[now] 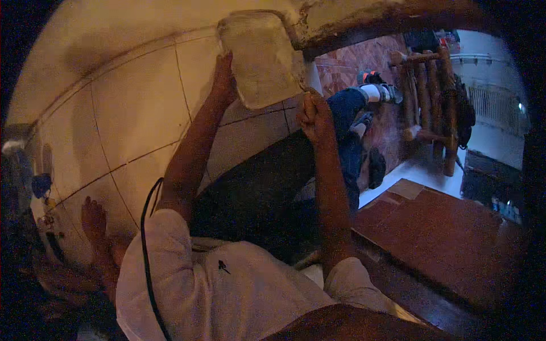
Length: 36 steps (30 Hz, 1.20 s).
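Note:
A pale, rectangular flat object [261,57], perhaps a container or board, is held up against the top of the view, near a rough-edged ledge [341,25]. My left hand [225,79] grips its left side with fingers along the edge. My right hand [314,116] is closed at its lower right corner, fingers curled. My forearms rise from the lower edge, over dark-trousered legs [250,182]. Pale wall tiles [136,119] with dark joints lie left of my arms.
Another person's bare hand or foot [94,219] shows at lower left, beside small dim objects [42,184]. On the right are legs with footwear [372,94], red flooring [387,142], a log-built wooden frame [426,96] and a large reddish-brown board [426,238] close by me.

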Motion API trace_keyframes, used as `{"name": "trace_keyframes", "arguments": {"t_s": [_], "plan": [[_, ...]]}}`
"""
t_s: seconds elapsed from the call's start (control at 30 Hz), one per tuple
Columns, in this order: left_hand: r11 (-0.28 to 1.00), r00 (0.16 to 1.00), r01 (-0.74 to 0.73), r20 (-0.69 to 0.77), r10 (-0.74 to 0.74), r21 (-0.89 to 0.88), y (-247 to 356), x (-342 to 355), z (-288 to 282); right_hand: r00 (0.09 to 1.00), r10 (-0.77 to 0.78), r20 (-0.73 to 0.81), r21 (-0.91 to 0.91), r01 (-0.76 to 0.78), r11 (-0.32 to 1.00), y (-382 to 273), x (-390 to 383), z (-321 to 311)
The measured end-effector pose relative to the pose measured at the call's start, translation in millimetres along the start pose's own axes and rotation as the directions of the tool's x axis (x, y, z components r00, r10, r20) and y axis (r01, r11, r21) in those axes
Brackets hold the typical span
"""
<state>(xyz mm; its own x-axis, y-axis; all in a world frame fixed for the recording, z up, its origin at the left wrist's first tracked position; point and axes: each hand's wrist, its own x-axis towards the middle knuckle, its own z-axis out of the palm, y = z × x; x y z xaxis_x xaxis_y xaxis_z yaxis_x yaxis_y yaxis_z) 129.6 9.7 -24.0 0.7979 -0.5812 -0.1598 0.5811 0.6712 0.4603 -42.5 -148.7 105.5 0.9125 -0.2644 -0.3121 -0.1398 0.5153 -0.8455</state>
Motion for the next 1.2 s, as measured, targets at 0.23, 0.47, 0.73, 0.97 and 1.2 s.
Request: {"name": "trace_keyframes", "arguments": {"t_s": [0.23, 0.47, 0.73, 0.97, 1.2], "plan": [[0.954, 0.998, 0.055, -0.042, -0.045, 0.295, -9, 40, -14, 0.999, 0.034, 0.024, 0.048, -0.035, 0.998, 10, 18, -6], [0.962, 0.991, 0.133, -0.012, -0.134, 0.239, -5, 67, -24, 0.998, -0.064, -0.021, -0.05, 0.063, 0.997, -3, 51, -21], [0.762, 0.98, -0.16, 0.009, 0.199, 0.628, -21, 70, -44, 0.985, -0.053, 0.162, 0.251, 0.011, 0.968, -4, 56, -23], [0.977, 0.999, -0.027, 0.027, 0.022, 0.214, -31, 87, -29, 0.969, -0.132, 0.21, 0.22, 0.085, 0.972, -1, 63, -29], [0.975, 0.977, 0.188, -0.126, -0.173, 0.119, 13, 43, 15, 0.943, -0.322, -0.088, -0.315, 0.281, 0.907, -13, 78, -33]]}}
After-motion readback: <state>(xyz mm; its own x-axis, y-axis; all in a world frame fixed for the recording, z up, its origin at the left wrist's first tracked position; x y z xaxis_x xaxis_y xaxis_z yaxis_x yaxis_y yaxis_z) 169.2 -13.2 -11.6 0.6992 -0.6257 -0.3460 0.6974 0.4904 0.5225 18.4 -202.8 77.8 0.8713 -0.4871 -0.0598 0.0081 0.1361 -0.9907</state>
